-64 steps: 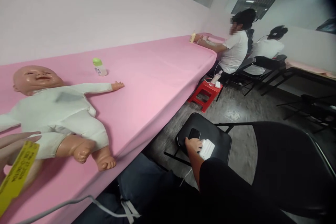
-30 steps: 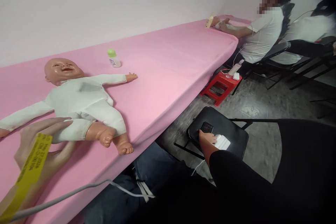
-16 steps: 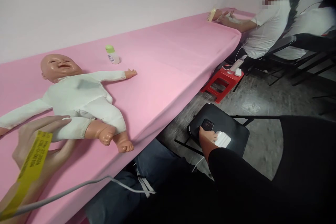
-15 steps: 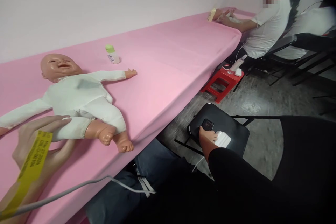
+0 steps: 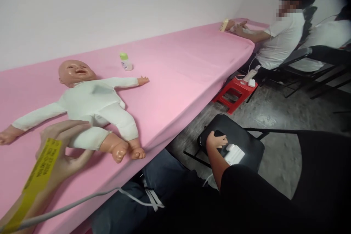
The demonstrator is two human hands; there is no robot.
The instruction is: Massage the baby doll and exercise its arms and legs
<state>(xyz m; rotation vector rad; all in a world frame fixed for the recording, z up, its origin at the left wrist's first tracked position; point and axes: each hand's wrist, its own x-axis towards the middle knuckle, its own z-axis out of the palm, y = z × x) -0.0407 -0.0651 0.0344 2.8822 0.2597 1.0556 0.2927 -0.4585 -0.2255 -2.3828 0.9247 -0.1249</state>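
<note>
A baby doll [image 5: 87, 100] in a white cloth suit lies on its back on the pink-covered table [image 5: 170, 84], arms spread. My left hand [image 5: 67, 146] is closed around the doll's near leg, fingers over it and thumb underneath. A yellow printed band [image 5: 41, 172] circles that wrist. Low on the right, my right hand [image 5: 217, 141] is on a small black rectangular device [image 5: 219, 134] on the black folding chair [image 5: 246, 142], its fingers curled over it and hiding most of it. A white object [image 5: 235, 154] sits beside those fingers.
A small green-capped bottle [image 5: 125, 61] stands beyond the doll. A red stool [image 5: 233, 93] bears a clear bottle [image 5: 251, 74] and a white item. A co-worker [image 5: 286, 40] sits at the table's far end, hands on another doll. A pale cable [image 5: 82, 197] crosses the foreground.
The view has shifted, so the doll and table sit further right and lower. My right hand has come further over the black device. My left hand keeps its hold on the leg.
</note>
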